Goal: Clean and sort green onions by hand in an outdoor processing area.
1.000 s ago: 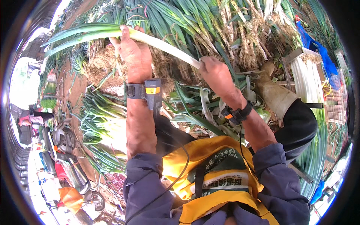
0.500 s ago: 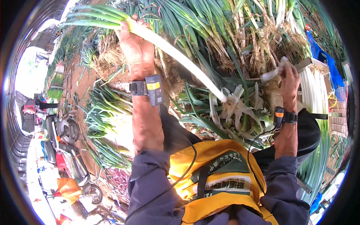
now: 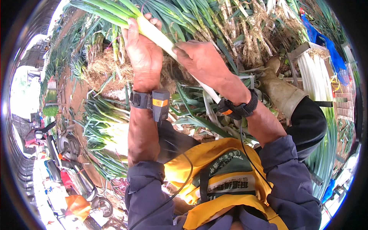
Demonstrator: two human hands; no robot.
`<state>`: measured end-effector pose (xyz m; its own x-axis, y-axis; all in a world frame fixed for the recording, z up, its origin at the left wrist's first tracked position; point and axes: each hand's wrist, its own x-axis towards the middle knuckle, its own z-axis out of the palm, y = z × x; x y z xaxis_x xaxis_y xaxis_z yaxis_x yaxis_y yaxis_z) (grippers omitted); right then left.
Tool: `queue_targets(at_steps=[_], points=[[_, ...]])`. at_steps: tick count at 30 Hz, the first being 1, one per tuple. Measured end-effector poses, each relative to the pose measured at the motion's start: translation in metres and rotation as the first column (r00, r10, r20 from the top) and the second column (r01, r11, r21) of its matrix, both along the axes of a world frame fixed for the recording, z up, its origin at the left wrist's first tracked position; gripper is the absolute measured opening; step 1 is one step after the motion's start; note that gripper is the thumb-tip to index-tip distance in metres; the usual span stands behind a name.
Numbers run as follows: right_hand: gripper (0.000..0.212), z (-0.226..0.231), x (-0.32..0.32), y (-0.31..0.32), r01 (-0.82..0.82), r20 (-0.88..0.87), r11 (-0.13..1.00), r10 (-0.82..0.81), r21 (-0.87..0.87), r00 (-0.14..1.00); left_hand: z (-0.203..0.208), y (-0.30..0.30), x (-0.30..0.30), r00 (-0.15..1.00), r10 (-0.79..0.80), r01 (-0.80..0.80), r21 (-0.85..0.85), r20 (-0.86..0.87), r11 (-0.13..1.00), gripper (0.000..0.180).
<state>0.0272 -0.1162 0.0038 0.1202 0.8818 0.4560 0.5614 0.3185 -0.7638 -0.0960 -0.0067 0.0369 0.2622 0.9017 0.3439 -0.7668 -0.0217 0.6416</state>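
Observation:
A long green onion with a thick white stalk and green leaves slants across in front of me, leaves toward the upper left. My left hand is closed round it just below the leaves. On the white stalk a little lower, the fingers of my right hand pinch its surface. My right wrist and forearm hide part of its lower length. Black straps with small devices sit on both wrists. Beneath the stalk lie loose green leaves and pale strips.
Unpeeled green onions with dirty roots are heaped along the far side. Cleaned white stalks lie at the right, beside blue plastic. More onions rest at the left. My boot is at the right; a motorcycle stands far left.
My right hand has swung leftward from the right side onto the stalk. The whitish scrap it held no longer shows. The left hand still grips the green onion in nearly the same place.

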Motion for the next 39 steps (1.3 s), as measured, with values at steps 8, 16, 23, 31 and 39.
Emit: queue_targets(at_steps=[8,16,23,31,39], points=[[0.013,-0.010,-0.010,0.009,0.097,0.034,0.982,-0.103,0.161,0.994,-0.005,0.001,-0.005,0.999,0.041,-0.041,0.014,-0.023,0.999,0.032],[0.013,0.012,0.004,0.002,-0.053,-0.266,0.977,-0.003,-0.206,0.964,0.001,0.004,-0.017,0.992,-0.112,0.118,-0.092,0.060,0.989,0.045],[0.023,-0.030,0.035,0.016,-0.067,-0.437,0.908,-0.133,-0.413,0.890,0.008,0.017,-0.041,0.824,-0.462,0.499,-0.035,0.328,0.866,0.062],[0.036,-0.116,0.181,-0.046,0.442,-0.107,0.699,-0.591,-0.563,0.799,0.022,0.012,-0.037,0.746,-0.527,0.552,0.064,0.407,0.831,0.061],[0.041,-0.004,0.024,-0.041,-0.217,-0.126,0.974,0.208,-0.063,0.970,0.009,0.017,-0.030,0.901,-0.331,0.347,-0.009,0.279,0.938,0.065]])
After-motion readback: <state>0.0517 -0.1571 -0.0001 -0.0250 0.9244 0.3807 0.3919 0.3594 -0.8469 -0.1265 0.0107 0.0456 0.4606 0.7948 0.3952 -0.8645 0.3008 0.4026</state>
